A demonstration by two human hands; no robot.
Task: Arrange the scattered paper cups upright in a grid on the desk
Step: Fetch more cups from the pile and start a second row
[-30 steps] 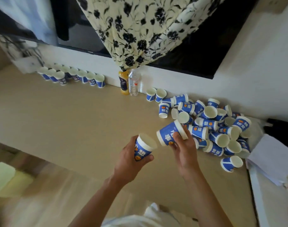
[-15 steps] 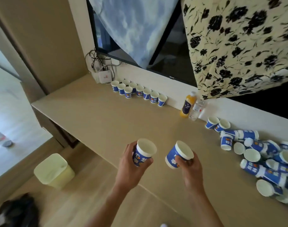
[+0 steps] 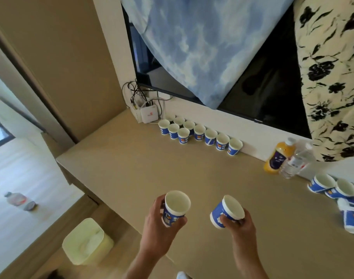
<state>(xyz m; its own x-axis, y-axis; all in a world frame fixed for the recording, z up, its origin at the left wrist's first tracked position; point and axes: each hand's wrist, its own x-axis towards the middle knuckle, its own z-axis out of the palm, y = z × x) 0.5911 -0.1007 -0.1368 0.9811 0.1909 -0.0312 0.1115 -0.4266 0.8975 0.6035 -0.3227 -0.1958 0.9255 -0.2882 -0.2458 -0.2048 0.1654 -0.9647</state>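
Low at 6 o'clock, over the desk's (image 3: 131,168) near edge, each hand has one cup. L hand (image 3: 162,222), approx 7 o'clock: fingers and thumb curled round the lower wall of L cup (image 3: 175,210), blue w/ white rim, upright, mouth up. R hand (image 3: 239,226), approx 5 o'clock: thumb and fingers wrapped round R cup (image 3: 226,211), same print, tilted w/ its mouth up and toward 1 o'clock. The two cups are apart and not touching. Can't tell if either base touches the desk.

At 12 from the hands, against the back wall: set cups (image 3: 198,132), approx ten, all upright, touching or nearly, a short front row of three at the left end and a longer row behind. At 11 of them, in the corner, a white box (image 3: 149,116) w/ cables.

At 2 o'clock: juice bottle (image 3: 275,158), w/ water bottle (image 3: 292,165) just beside it on the right.

At 3 o'clock: cup pair (image 3: 323,183), mouths up, side by side and touching. Just below, at 4, edge cups (image 3: 351,216), cut by the frame, not mouth up; exact lie unclear.

Off the desk, at 8 o'clock: pale bin (image 3: 87,241) on the floor. At 9, a floor bottle (image 3: 19,200) lying down.
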